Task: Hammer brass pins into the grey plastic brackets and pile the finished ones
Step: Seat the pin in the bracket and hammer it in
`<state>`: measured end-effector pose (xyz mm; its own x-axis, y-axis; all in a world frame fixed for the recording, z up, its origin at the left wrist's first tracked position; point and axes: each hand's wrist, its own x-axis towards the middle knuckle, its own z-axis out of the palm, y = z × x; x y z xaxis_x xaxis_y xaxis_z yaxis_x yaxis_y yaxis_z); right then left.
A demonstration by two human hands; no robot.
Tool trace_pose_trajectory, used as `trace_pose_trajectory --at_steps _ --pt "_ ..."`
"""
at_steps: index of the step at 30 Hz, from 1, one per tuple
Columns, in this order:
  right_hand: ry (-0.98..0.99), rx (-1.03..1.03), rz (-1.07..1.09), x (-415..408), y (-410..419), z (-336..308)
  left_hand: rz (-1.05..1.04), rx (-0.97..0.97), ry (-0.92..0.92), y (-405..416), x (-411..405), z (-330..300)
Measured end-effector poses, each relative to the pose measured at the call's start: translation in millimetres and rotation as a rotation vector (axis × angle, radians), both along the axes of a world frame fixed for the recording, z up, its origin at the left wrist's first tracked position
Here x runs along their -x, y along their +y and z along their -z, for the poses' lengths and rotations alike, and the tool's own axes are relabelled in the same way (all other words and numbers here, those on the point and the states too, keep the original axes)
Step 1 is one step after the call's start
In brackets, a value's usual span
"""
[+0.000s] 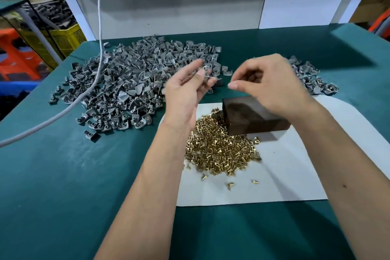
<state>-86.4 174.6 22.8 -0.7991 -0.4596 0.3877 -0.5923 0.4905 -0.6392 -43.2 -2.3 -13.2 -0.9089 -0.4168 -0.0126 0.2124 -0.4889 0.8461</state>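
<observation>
- Left hand (187,88): raised above the worktop (63,175), palm turned inward, fingertips pinching a small grey bracket (207,75); the part is blurred.
- Right hand (268,84): raised just right of the left hand, fingers curled inward, thumb and forefinger pressed together; whether they pinch a pin cannot be told.
- Unfinished brackets (126,84): a broad grey heap on the far left of the green worktop.
- Second bracket pile (310,76): smaller, far right, partly hidden behind the right hand.
- Brass pins (219,148): a loose heap on the white sheet (285,175), near centre.
- Dark block (251,116): stands on the sheet, touching the pins' far edge, beneath the right hand.
- White cord (99,27): hangs down across the left heap.
</observation>
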Motion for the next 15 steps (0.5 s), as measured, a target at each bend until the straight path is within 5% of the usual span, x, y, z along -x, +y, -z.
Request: trace_pose_trajectory --at_steps 5,15 --pt "0.001 0.288 0.068 -5 24 14 0.153 0.123 0.087 22 -2 8" --pt "-0.011 0.326 0.046 -13 30 31 0.270 0.237 0.079 29 -5 12"
